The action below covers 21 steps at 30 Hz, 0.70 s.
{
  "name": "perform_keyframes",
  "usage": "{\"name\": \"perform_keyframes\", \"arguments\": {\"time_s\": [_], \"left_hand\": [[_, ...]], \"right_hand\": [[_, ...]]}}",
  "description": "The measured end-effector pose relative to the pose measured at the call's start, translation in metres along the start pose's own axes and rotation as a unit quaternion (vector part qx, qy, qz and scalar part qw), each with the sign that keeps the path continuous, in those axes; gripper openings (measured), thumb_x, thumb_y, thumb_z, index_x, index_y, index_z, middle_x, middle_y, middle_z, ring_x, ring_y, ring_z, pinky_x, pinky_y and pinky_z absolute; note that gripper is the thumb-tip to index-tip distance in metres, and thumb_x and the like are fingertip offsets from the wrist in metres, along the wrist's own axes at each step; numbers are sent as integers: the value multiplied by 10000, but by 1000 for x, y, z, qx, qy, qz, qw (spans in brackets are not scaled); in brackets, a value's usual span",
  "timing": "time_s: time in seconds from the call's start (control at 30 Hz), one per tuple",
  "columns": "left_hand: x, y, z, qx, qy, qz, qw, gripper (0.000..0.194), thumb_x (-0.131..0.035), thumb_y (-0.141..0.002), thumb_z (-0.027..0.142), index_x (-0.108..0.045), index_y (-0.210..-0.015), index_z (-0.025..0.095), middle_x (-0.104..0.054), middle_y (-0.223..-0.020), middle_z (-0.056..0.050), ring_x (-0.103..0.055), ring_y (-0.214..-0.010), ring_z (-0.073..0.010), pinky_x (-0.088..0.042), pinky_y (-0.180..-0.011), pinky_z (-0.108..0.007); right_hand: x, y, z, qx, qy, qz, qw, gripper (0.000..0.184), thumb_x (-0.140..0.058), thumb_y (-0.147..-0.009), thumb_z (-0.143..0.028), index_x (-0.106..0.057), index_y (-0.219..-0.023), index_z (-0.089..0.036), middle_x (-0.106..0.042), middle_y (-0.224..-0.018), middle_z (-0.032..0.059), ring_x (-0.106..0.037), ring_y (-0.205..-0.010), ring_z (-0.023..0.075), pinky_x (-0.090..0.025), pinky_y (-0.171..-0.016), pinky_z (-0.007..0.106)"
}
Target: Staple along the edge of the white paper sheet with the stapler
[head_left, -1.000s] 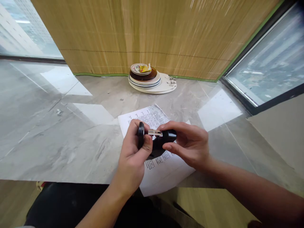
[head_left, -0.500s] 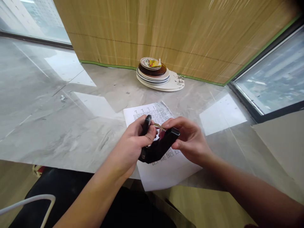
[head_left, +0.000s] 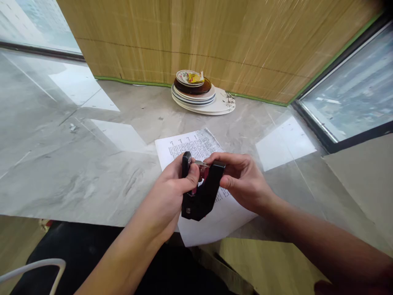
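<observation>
Both hands hold a black stapler (head_left: 202, 203) opened into a V above the printed paper (head_left: 211, 231). My left hand (head_left: 173, 184) is closed around its left arm, the thumb pressed on the inner side. My right hand (head_left: 248, 182) grips the top of the right arm between fingers and thumb. A thin metal rod (head_left: 201, 163) spans the gap between the two arms, near my left thumb and right fingertips. Some reddish parts show inside the opening. The fingers partly hide the inner parts, and I cannot make out any staples.
A stack of plates (head_left: 196, 98) stands at the back of the marble-look counter (head_left: 123, 176), with a yellow packet (head_left: 195, 77) on top. Behind it hangs a bamboo blind (head_left: 215, 41). Small scraps (head_left: 73, 128) lie at left. A white cable-like loop (head_left: 37, 264) shows at lower left.
The stapler has turned more upright, its joined end lower and nearer me, and its right arm has swung slightly left. Both hands keep their hold. The whole view has shifted slightly.
</observation>
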<state>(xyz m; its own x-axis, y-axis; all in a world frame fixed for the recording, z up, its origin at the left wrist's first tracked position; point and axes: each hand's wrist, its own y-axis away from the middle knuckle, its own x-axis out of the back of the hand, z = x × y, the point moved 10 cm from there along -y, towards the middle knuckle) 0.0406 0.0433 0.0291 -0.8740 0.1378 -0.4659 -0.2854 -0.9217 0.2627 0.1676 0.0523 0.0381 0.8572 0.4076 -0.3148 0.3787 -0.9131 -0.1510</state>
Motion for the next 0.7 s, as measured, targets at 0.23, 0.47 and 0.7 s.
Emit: {"name": "perform_keyframes", "arguments": {"time_s": [0.23, 0.47, 0.7], "left_hand": [[-3, 0, 2, -66, 5, 13, 998, 187, -736, -998, 369, -671, -972, 196, -551, -859, 6, -479, -778, -116, -429, -735, -241], [-6, 12, 20, -201, -103, 26, 974, 205, -731, -1010, 398, -632, -999, 219, -568, -858, 17, -542, -778, -106, -468, -703, -220], [-17, 33, 42, -305, -229, 42, 923, 162, -745, -983, 300, -607, -962, 217, -572, -871, 16, -520, -704, -104, -446, -612, -252]], "right_hand": [[7, -3, -5, 15, -8, 18, 1000, 341, -934, -828, -293, -822, -1143, -229, -748, -963, 27, -710, -861, 152, -601, -775, 257], [3, 1, -24, 88, 49, 30, 994, 300, -906, -838, -264, -814, -1122, -232, -751, -1023, 46, -701, -927, 170, -593, -811, 280], [-7, 14, -51, 170, 158, 56, 971, 294, -861, -830, -71, -821, -1066, -241, -765, -948, 36, -705, -908, 196, -570, -788, 328]]}}
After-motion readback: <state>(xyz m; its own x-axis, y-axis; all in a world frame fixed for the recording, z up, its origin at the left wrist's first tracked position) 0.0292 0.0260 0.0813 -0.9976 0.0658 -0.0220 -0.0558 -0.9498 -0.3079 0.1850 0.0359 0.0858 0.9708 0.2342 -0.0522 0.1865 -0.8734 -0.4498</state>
